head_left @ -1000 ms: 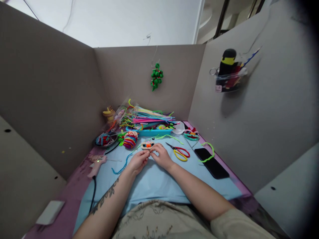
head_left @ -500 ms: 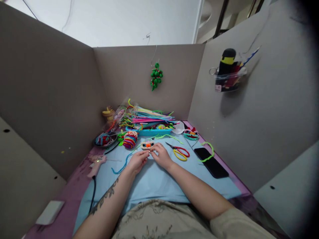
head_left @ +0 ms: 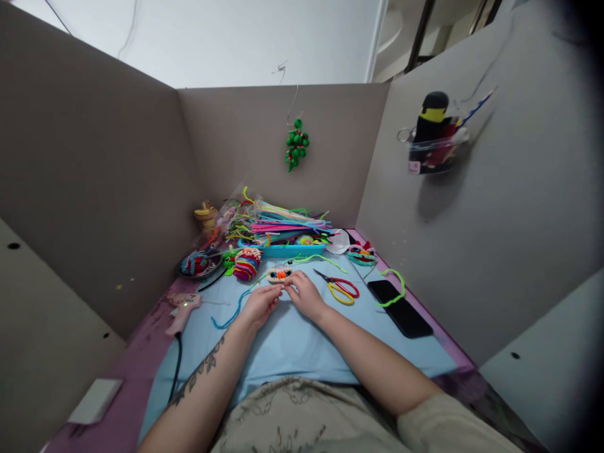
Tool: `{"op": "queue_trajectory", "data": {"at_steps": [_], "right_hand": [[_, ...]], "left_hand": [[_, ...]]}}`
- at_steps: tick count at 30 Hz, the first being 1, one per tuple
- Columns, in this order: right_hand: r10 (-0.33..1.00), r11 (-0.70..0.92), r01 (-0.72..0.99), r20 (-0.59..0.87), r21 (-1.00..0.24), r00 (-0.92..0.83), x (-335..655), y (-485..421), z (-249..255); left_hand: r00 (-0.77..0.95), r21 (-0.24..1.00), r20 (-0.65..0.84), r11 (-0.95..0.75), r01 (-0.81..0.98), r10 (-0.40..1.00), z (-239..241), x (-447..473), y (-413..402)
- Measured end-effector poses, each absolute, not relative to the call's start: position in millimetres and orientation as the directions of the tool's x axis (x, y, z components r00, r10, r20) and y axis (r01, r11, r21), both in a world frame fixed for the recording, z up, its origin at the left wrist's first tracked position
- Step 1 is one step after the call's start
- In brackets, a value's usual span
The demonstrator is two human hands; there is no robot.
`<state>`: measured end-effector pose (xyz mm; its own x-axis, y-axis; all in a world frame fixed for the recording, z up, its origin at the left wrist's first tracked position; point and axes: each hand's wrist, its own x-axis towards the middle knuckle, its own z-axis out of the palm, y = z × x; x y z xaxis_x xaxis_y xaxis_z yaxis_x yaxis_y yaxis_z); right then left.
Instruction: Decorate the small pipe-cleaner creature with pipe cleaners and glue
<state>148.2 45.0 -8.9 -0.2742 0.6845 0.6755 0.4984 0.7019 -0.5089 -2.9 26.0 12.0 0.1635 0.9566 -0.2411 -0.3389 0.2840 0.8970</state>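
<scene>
My left hand (head_left: 263, 304) and my right hand (head_left: 304, 293) meet fingertip to fingertip over the light blue cloth (head_left: 292, 346). Both are closed in a pinch, on something small and pale that is mostly hidden by the fingers. Just beyond them lies a cream piece with an orange middle and dark eye-like spots (head_left: 279, 275). Blue pipe cleaners (head_left: 231, 319) trail to the left of my left hand. Scissors with one red and one yellow handle (head_left: 343, 290) rest to the right of my right hand, blades slightly apart.
A blue tray (head_left: 292, 251) heaped with pipe cleaners (head_left: 287, 220) stands at the back. Left are a striped, rainbow-coloured ball (head_left: 246, 265), a metal bowl (head_left: 212, 267) and a pink glue gun (head_left: 184, 314). A phone (head_left: 401, 309) lies right, under a green pipe cleaner (head_left: 400, 283). Grey panels enclose the table.
</scene>
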Motion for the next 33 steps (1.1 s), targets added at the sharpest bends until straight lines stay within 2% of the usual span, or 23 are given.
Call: {"op": "queue_trajectory", "data": {"at_steps": [10,22,25,29,33], "right_hand": [[0.677,0.699,0.55,0.671,-0.458,-0.302,149,44,-8],[0.717,0.663,0.585,0.622,-0.468,-0.315,148,45,-11],[0.77,0.615,0.603,0.553,-0.509,-0.318,150,48,-10],[0.847,0.529,0.652,0.383,-0.544,-0.368,164,54,-4],[0.834,0.533,0.647,0.21,-0.546,-0.51,183,56,2]], "left_hand": [[0.192,0.89,-0.237,0.292,-0.351,0.952,8,-4,28],[0.185,0.85,-0.292,0.343,-0.399,0.938,2,-4,31],[0.125,0.843,-0.279,0.305,-0.443,0.952,2,-8,36],[-0.02,0.836,-0.283,0.237,-0.496,0.959,2,-12,39],[-0.039,0.867,-0.293,0.249,-0.431,0.955,2,-10,37]]}}
